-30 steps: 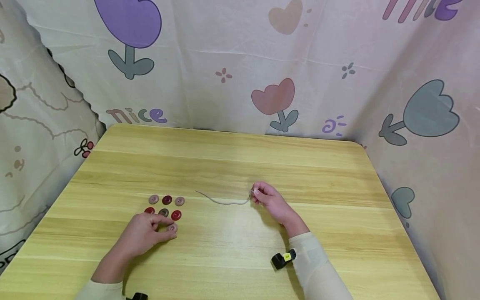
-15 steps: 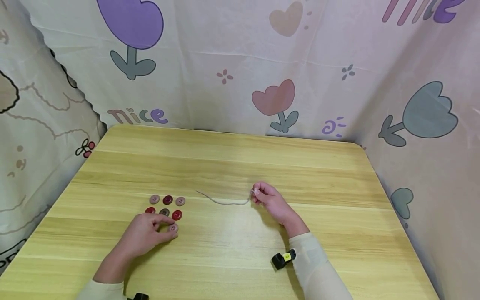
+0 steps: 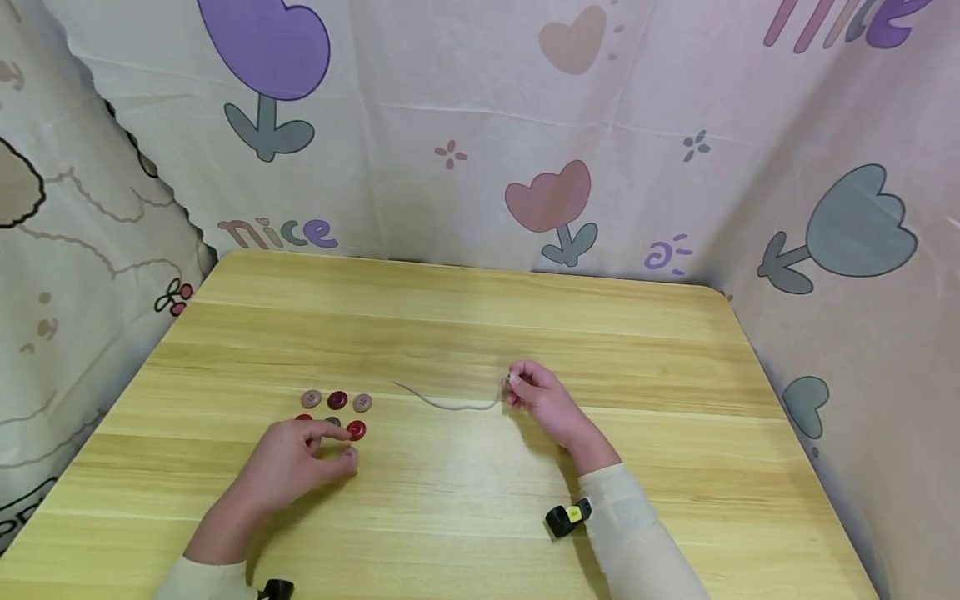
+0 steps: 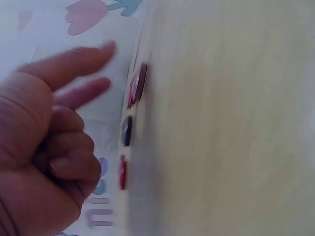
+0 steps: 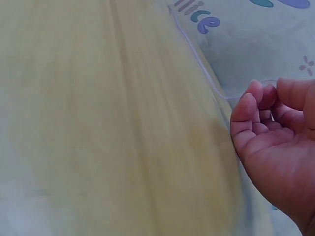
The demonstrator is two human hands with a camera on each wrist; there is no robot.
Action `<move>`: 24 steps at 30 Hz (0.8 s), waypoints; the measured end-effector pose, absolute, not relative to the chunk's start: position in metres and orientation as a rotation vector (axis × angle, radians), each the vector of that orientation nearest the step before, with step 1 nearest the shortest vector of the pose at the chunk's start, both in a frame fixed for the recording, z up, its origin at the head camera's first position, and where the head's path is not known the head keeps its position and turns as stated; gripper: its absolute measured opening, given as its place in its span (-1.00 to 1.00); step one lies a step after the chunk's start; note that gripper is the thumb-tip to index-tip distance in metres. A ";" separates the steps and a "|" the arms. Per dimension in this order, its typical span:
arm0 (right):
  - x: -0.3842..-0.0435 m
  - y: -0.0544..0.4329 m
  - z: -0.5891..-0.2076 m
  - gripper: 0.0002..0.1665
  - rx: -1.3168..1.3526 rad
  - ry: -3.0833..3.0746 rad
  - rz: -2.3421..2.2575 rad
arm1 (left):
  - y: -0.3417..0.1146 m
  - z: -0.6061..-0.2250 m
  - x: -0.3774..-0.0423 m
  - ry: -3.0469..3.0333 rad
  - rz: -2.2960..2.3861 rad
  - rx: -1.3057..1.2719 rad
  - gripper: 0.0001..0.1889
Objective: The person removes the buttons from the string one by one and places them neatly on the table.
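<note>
My left hand (image 3: 288, 467) is over the front of a cluster of buttons, its thumb and index finger spread apart with nothing gripped between them. A red button (image 3: 356, 430) is right at the index fingertip. Behind it lie a mauve button (image 3: 363, 403), a dark red button (image 3: 337, 401) and another mauve button (image 3: 311, 398). A brownish button (image 4: 141, 81) stands nearest the fingertips in the left wrist view; the hand hides part of the cluster in the head view. My right hand (image 3: 546, 402) pinches one end of a thin pale cord (image 3: 450, 407) between thumb and index finger.
The cord's other end trails left along the wooden table (image 3: 465, 325) toward the buttons. A patterned cloth (image 3: 420, 75) hangs behind the table and along both sides. A black wrist camera (image 3: 564, 520) sits beside the right sleeve.
The left thumb and index finger have parted from the mauve button they pinched, and the thumb now covers its place. The right hand still holds the cord, nearly unmoved.
</note>
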State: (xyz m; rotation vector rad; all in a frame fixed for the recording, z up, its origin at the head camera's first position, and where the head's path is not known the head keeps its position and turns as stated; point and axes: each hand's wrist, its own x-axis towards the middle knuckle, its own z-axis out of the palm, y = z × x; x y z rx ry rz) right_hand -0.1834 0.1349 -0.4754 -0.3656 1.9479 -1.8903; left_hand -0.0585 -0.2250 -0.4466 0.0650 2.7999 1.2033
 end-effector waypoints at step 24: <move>-0.191 0.164 -0.434 -0.87 -0.319 2.588 -1.171 | -0.209 -0.403 -0.133 2.953 0.977 0.257 -0.68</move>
